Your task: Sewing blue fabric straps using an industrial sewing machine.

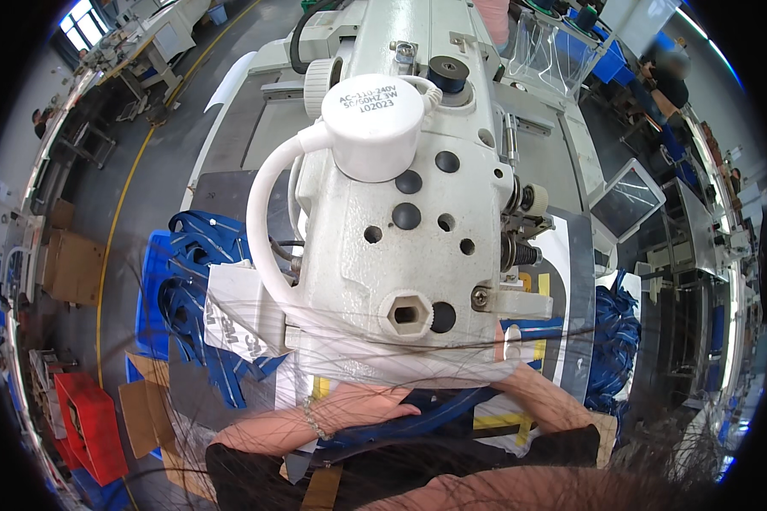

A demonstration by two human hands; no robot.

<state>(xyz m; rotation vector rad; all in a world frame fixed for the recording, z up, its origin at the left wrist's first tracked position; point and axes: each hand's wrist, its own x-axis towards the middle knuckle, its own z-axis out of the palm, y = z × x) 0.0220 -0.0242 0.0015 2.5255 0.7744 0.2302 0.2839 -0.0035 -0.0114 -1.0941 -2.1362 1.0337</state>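
The white head of an industrial sewing machine (375,272) fills the middle of the view and hides the stitching area. Below its front edge, my left hand (368,404) lies flat on a blue fabric strip (452,412), thumb stretched out, other fingertips partly covered by the machine. A bracelet circles that wrist. My right hand (520,381) reaches in from the right under the machine head, near the same strip; its fingers are hidden. Yellow marking tape (494,421) shows on the work surface beside the right forearm.
Blue strips (200,298) lie heaped at the left with a white printed sheet (243,311) on them, near a blue bin (153,298). Another blue pile (614,341) is at the right. A screen (629,200) stands behind it. Cardboard (149,404) and a red crate (89,426) are at lower left.
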